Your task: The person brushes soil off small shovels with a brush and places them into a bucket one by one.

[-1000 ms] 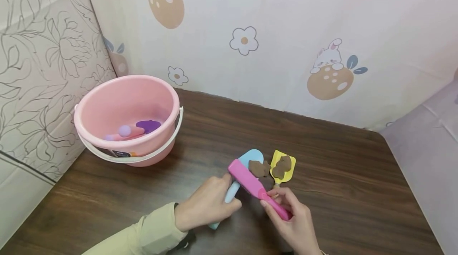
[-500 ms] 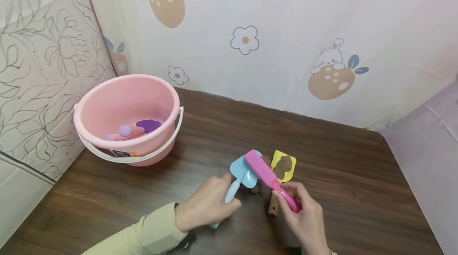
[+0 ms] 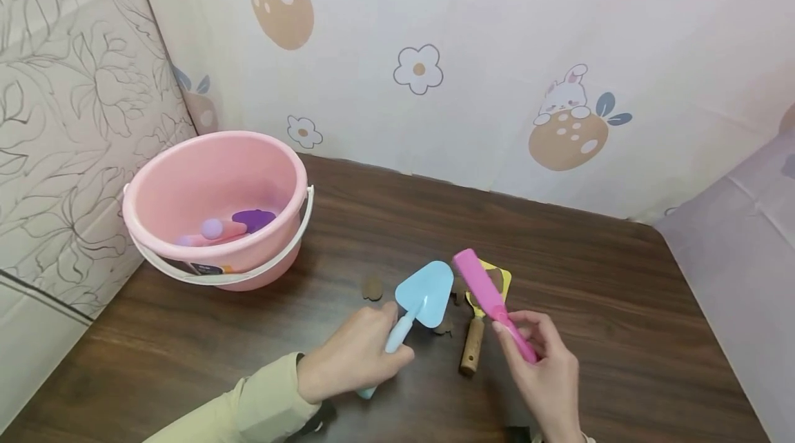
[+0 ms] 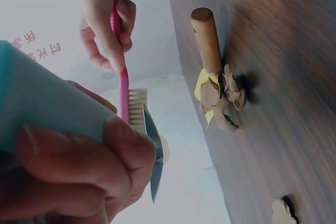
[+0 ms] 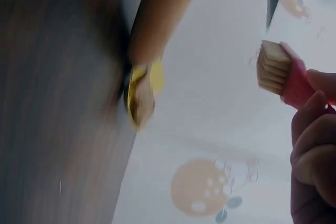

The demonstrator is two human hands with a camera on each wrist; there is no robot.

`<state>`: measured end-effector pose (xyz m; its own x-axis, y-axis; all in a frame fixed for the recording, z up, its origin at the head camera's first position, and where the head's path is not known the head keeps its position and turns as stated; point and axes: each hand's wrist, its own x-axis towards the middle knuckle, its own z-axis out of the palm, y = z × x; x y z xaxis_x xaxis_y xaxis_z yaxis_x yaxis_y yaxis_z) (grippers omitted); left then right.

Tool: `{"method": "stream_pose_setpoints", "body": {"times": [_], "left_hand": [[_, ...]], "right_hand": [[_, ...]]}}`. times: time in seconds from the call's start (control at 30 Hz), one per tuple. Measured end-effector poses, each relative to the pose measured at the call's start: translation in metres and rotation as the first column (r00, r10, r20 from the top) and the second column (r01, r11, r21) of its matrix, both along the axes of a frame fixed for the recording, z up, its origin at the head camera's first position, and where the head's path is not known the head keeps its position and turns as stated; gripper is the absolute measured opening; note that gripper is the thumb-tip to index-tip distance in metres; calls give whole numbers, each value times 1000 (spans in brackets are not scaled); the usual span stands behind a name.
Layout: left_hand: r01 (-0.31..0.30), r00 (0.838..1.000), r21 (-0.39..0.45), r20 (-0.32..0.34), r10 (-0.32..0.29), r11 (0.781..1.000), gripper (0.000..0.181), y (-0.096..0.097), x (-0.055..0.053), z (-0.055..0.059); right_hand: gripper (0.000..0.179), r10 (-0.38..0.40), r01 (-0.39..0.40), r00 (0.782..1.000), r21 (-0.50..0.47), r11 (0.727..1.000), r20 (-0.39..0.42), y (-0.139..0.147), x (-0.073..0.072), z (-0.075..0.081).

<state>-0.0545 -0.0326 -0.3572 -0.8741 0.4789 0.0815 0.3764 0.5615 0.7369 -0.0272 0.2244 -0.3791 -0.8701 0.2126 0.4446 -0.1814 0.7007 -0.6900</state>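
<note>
My left hand (image 3: pixel 357 353) grips the handle of a light blue toy trowel (image 3: pixel 428 291), its blade held over the table. In the left wrist view the blade (image 4: pixel 154 153) appears nearly edge-on. My right hand (image 3: pixel 546 367) pinches the handle of a pink brush (image 3: pixel 481 284); its pale bristles (image 5: pixel 273 69) show in the right wrist view. The brush is raised just right of the trowel blade. Below it lies a yellow shovel (image 3: pixel 504 284) with a wooden handle (image 3: pixel 472 346). Brown clay-like lumps (image 4: pixel 211 95) sit on and beside the shovel. Another lump (image 3: pixel 373 288) lies left of the trowel.
A pink bucket (image 3: pixel 214 153) with a white handle stands at the back left. Inside it are a purple piece (image 3: pixel 254 219) and a pink item with a lilac ball end (image 3: pixel 212 228). Patterned cloth (image 3: pixel 484 50) rises behind the table's back edge.
The brush has moved right, off the trowel. The trowel blade has turned, and the brown lumps over it are gone from it. A lump now shows on the table to its left.
</note>
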Motion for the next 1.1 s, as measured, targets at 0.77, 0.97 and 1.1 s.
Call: {"method": "stream_pose_setpoints", "body": {"times": [0.77,0.97,1.1], "left_hand": [[6,1000,4,-27,-6,1000,20,3,6,2],[40,999,6,1,-40,999,18,-1,9,5],[35,999,38,-9,-35,999,19,-3,9,9]], "right_hand": [[44,332,-325,939,81,942,-93,-24,3,-9],[35,64,-46,994,187,981,-91,-4,-4,-4],[31,-124,125,992,284,951,-20,10,-5,-3]]}}
